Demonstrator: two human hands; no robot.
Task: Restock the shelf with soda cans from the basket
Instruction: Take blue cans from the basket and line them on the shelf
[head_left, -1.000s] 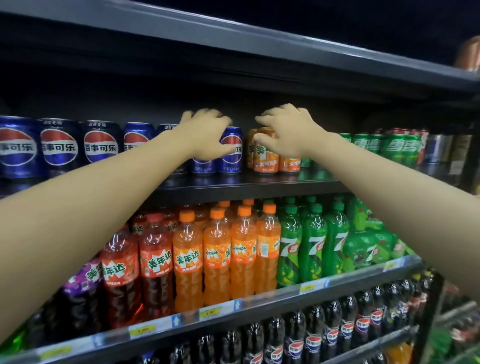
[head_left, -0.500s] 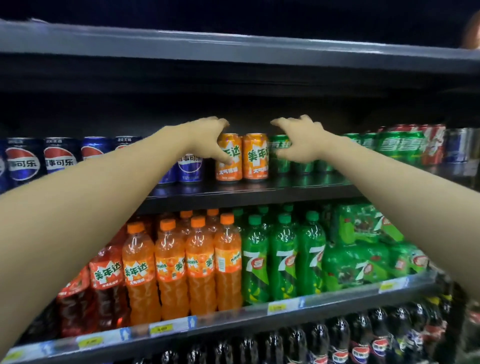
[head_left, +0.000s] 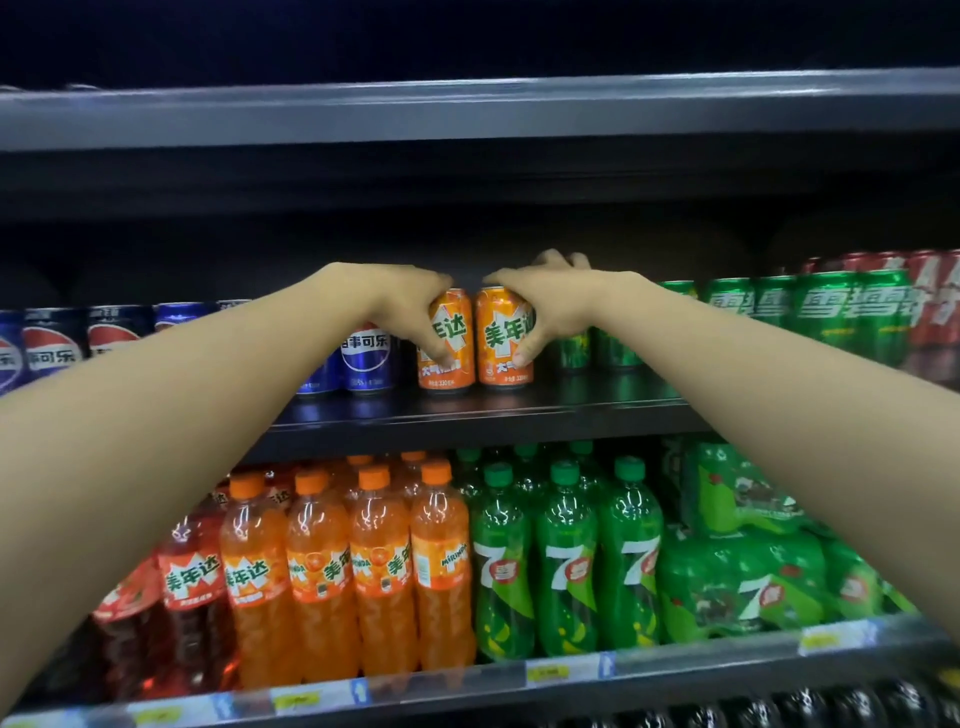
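Observation:
Two orange soda cans stand side by side on the dark can shelf (head_left: 467, 415). My left hand (head_left: 410, 301) grips the left orange can (head_left: 452, 338) from its top and left side, thumb down its front. My right hand (head_left: 545, 301) grips the right orange can (head_left: 501, 338) from its top and right side. Both cans stand upright on the shelf board, nearly touching each other. The basket is out of view.
Blue cola cans (head_left: 363, 353) fill the shelf left of the orange pair, green cans (head_left: 831, 312) and red cans (head_left: 935, 301) the right. Below stand orange bottles (head_left: 384, 571), green bottles (head_left: 566, 561) and red bottles (head_left: 187, 587). Another shelf (head_left: 467, 114) hangs overhead.
Both hands have closed in from either side onto the two orange cans, which they flanked half a second ago. The view has shifted so the cans sit at the centre.

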